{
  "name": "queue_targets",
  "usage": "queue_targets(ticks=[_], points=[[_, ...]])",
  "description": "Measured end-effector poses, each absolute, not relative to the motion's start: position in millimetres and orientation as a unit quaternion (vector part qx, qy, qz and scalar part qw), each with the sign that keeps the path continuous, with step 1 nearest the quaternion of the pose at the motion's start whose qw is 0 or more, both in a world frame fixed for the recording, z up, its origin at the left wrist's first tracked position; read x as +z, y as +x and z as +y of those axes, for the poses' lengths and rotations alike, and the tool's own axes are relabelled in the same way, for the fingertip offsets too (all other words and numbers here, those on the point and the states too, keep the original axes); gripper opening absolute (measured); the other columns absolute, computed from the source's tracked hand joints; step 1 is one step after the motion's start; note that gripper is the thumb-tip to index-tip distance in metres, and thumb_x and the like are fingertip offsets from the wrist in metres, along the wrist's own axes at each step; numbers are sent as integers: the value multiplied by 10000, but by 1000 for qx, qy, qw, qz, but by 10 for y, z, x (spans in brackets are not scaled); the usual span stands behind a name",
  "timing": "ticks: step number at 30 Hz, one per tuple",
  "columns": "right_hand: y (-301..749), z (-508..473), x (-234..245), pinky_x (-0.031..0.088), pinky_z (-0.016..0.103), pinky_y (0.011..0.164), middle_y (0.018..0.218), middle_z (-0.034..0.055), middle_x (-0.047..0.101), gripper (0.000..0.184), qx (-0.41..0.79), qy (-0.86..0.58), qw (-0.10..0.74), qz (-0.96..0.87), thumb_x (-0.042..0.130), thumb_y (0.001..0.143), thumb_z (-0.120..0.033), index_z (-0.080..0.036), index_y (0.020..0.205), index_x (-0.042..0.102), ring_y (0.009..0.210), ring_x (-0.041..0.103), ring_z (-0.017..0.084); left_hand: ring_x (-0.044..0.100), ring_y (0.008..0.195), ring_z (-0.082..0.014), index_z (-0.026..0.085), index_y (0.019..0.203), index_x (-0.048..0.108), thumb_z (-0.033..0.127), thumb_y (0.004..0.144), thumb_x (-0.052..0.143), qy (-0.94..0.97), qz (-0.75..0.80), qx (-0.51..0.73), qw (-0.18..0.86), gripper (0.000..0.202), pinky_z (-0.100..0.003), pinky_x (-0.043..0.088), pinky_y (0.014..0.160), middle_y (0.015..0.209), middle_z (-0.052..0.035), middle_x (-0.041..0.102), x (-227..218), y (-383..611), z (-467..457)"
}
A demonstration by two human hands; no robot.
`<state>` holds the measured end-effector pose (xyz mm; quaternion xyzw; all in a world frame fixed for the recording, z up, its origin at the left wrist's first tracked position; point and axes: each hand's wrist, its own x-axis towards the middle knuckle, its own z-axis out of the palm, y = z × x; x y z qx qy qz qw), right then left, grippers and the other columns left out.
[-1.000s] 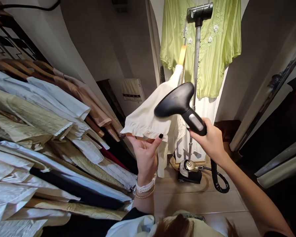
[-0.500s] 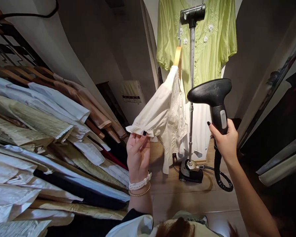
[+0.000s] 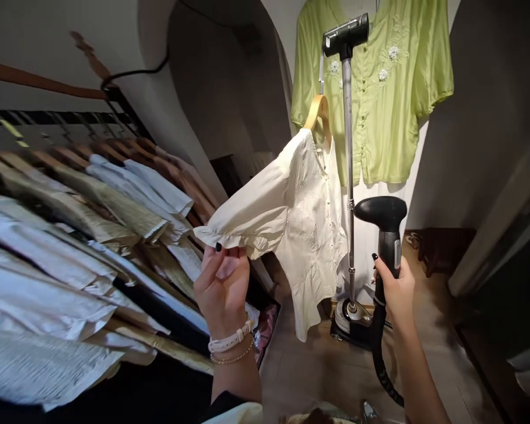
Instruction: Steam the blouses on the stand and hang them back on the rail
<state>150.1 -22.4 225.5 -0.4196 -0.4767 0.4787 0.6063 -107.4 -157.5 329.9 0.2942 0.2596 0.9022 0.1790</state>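
A cream blouse [image 3: 307, 206] hangs from a wooden hanger [image 3: 318, 109], which is hooked on the head of the steamer stand [image 3: 348, 118]. My left hand [image 3: 224, 280] pinches the ruffled cuff of its sleeve and holds the sleeve out to the left. The fingertips are partly hidden behind the cuff. My right hand [image 3: 395, 285] is wrapped round the handle of a black garment steamer [image 3: 380, 215], held upright to the right of the pole and apart from the blouse. From its lower end a black hose [image 3: 382, 365] runs down toward the floor.
Many garments [image 3: 70, 247] crowd the rack on the left. Behind the stand hangs a green blouse [image 3: 388, 118] with white flowers. The steamer base [image 3: 353, 324] stands on the wooden floor [image 3: 291, 365], and a brown stool [image 3: 446, 250] is at the right back.
My left hand has drawn the sleeve further left, and the blouse front has turned more toward me. The steamer in my right hand is lower. The view has shifted too.
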Motion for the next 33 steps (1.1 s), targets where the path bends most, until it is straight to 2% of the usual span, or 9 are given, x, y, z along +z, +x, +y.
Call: queue_targets(ticks=[2, 5, 7, 10, 14, 23, 28, 33], points=[[1437, -79, 2199, 422, 247, 516, 662, -53, 547, 461, 532, -387, 574, -488, 786, 749, -607, -214, 857, 572, 562, 506, 122, 692, 892, -136, 218, 897, 682, 141, 748, 817, 282, 284, 907, 131, 215, -317, 507, 1078, 800, 18, 681, 3328, -974, -1592], [1327, 95, 2229, 442, 267, 543, 660, -43, 555, 456, 543, -355, 543, -534, 778, 750, -602, -203, 875, 595, 583, 521, 138, 692, 884, -115, 206, 850, 684, 56, 730, 785, 232, 312, 920, 52, 217, -223, 551, 964, 874, 1, 702, 3392, -897, -1610], [1257, 218, 2309, 438, 272, 564, 671, -35, 563, 431, 507, -334, 542, -581, 767, 757, -585, -198, 863, 609, 610, 519, 143, 695, 916, -113, 208, 837, 687, 16, 749, 747, 199, 329, 923, 11, 220, -181, 560, 911, 915, -13, 713, 3462, -881, -1633], [1155, 462, 2493, 450, 283, 621, 727, -22, 601, 398, 435, -285, 555, -650, 751, 762, -552, -200, 914, 645, 664, 538, 154, 698, 943, -116, 218, 811, 679, -18, 800, 677, 157, 348, 924, -21, 237, -173, 573, 894, 964, -31, 723, 3607, -860, -1691], [975, 823, 2798, 495, 317, 697, 803, -1, 664, 429, 349, -219, 586, -698, 743, 745, -520, -213, 1037, 675, 703, 590, 179, 696, 864, -84, 214, 811, 666, -36, 842, 631, 118, 349, 927, -62, 254, -159, 583, 874, 953, -10, 722, 3827, -814, -1772], [347, 926, 3242, 524, 359, 693, 919, 63, 738, 488, 219, -188, 652, -702, 696, 801, -541, -224, 1170, 659, 773, 678, 253, 693, 773, -67, 225, 929, 691, -1, 836, 706, 103, 384, 912, -102, 245, -117, 586, 751, 976, -6, 742, 3969, -876, -1972], [135, 1083, 3203, 546, 377, 688, 966, 88, 754, 501, 169, -188, 688, -681, 672, 834, -535, -220, 1223, 638, 802, 712, 281, 679, 744, -74, 216, 935, 712, -1, 820, 735, 96, 395, 908, -100, 247, -128, 589, 738, 923, -14, 722, 3955, -871, -2034], [62, 1490, 3136, 562, 349, 738, 1059, 112, 757, 490, 76, -81, 677, -728, 671, 833, -534, -215, 1204, 637, 891, 737, 281, 684, 750, -76, 202, 867, 713, -18, 827, 712, 90, 402, 905, -102, 224, -118, 582, 715, 934, -20, 723, 4044, -891, -2018]])
